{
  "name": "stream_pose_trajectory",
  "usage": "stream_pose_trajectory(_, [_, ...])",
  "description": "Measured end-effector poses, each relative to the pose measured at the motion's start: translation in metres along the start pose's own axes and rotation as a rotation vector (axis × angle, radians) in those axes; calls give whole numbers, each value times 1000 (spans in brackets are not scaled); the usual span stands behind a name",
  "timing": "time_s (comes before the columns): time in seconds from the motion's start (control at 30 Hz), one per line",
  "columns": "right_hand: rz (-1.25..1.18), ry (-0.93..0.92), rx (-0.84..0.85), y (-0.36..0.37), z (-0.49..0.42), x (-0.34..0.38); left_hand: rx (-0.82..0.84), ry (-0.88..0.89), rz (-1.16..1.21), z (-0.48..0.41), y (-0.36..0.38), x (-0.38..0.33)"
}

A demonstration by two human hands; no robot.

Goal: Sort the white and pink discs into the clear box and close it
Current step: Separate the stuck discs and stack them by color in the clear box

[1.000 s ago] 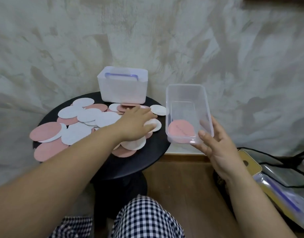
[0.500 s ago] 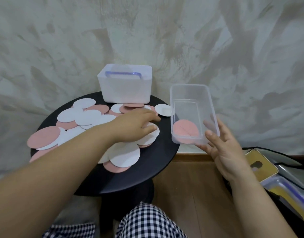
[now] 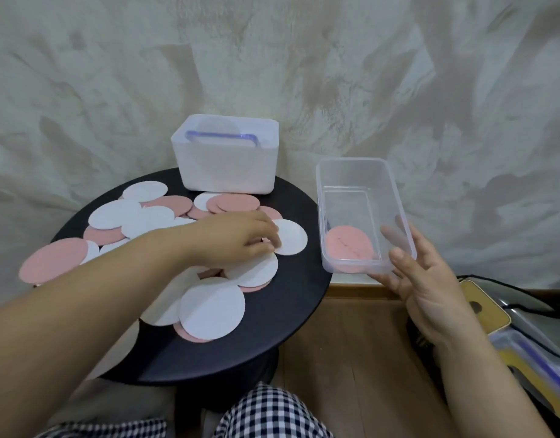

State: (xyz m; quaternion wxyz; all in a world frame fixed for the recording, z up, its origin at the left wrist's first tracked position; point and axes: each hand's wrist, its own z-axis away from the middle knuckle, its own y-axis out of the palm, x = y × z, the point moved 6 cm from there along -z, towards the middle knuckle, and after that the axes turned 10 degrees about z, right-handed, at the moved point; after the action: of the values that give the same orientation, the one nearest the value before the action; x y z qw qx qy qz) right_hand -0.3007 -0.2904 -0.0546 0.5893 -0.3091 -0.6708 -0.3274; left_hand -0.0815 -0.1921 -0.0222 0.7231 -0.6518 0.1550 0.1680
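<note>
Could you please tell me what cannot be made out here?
Head view: left hand hides its own fingertips, so a pinch on the white disc is unclear.
Head view: left forearm covers several discs.
Head view: white box's frosted walls blur its contents.
Head view: bags at right, cut by the frame edge.

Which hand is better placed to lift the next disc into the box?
Left. The left hand lies on the disc pile, fingertips pinching a white disc at its edge. The right hand is occupied holding the clear box beside the table.
</note>
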Motion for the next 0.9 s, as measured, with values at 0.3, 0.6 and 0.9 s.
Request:
stream_pose_trajectory(0.3, [31, 16, -9, -1, 4, -3, 56, -71, -180, -37, 10, 7])
stream_pose_trajectory(0.6, [53, 36, 37, 9, 7, -1, -7, 41, -27, 5, 2, 4])
stream_pose_trajectory(0.9, [59, 33, 24, 12, 18, 3, -117, 102, 164, 7, 3, -16])
